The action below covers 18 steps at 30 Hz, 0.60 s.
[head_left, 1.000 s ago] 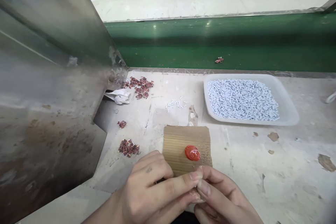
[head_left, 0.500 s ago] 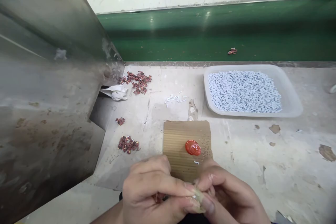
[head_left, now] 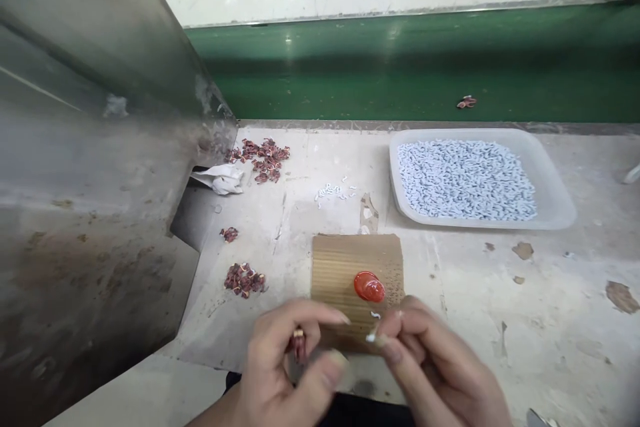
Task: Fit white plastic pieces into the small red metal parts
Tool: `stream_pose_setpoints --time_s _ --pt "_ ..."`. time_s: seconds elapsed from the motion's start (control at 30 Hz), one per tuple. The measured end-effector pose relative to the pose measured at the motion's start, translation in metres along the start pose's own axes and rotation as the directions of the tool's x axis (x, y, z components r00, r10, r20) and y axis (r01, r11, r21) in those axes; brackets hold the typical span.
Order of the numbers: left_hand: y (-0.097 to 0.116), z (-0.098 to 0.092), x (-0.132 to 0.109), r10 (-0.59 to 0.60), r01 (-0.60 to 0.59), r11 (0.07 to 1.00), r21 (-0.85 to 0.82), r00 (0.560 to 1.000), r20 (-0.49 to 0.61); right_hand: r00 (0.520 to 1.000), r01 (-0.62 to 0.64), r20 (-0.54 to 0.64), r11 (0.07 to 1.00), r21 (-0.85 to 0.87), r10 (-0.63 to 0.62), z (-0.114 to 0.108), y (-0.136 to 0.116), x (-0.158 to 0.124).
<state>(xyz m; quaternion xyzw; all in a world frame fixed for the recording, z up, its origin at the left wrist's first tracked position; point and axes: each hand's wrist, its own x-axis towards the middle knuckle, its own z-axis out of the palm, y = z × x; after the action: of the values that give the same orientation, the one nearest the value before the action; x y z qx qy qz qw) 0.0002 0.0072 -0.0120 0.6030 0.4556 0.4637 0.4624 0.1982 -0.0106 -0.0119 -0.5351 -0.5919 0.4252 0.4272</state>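
Note:
My left hand (head_left: 295, 363) has its thumb and index finger spread apart, while the other fingers curl round a small dark red piece (head_left: 299, 345) with a pale yellowish end. To its right, my right hand (head_left: 430, 360) pinches a small white piece (head_left: 371, 338) between thumb and index fingertips. Both hands hover at the near edge of a cardboard square (head_left: 330, 267). On the cardboard are a glossy red blob (head_left: 369, 287) and a single small wavy white piece (head_left: 375, 315).
A translucent tub (head_left: 555, 200) full of small white pieces stands at the right. Dark red pieces lie in heaps (head_left: 267, 160) at the left, near a metal panel (head_left: 100, 147). Loose white pieces (head_left: 330, 191) are scattered mid-table. Behind runs a green belt (head_left: 350, 73) carrying one reddish piece (head_left: 467, 102).
My hands have come apart from each other; the left moved left and its thumb and index finger opened. The reddish piece on the green belt shifted to the right.

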Motion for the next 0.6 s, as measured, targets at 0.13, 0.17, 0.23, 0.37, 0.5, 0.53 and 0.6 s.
stream_pose_setpoints --time_s 0.13,0.17,0.23,0.37,0.5,0.53,0.6 --pt "-0.003 -0.031 -0.006 -0.335 0.320 0.927 0.197 0.941 0.045 0.983 0.151 0.164 0.850 -0.505 -0.077 -0.038 0.019 0.019" --pt "-0.004 -0.037 -0.006 -0.383 0.357 0.903 0.238 0.921 0.072 0.971 0.209 0.222 0.785 -0.583 -0.094 -0.043 0.021 0.024" --pt "-0.007 -0.044 -0.004 -0.444 0.413 0.878 0.243 0.892 0.086 0.941 0.302 0.320 0.711 -0.636 -0.114 -0.048 0.021 0.034" --pt "-0.012 -0.046 0.002 -0.534 0.539 0.842 -0.015 0.838 0.113 0.890 0.400 0.444 0.645 -0.651 -0.105 -0.045 0.014 0.049" --pt "-0.013 -0.048 0.003 -0.526 0.554 0.767 -0.324 0.832 0.179 0.869 0.442 0.481 0.616 -0.652 -0.115 -0.051 0.006 0.056" --pt "-0.011 -0.048 0.003 -0.511 0.546 0.752 -0.369 0.837 0.197 0.871 0.445 0.474 0.619 -0.647 -0.131 -0.054 0.003 0.055" --pt "-0.005 -0.046 0.003 -0.496 0.534 0.731 -0.424 0.843 0.205 0.889 0.408 0.439 0.666 -0.625 -0.131 -0.058 -0.001 0.051"
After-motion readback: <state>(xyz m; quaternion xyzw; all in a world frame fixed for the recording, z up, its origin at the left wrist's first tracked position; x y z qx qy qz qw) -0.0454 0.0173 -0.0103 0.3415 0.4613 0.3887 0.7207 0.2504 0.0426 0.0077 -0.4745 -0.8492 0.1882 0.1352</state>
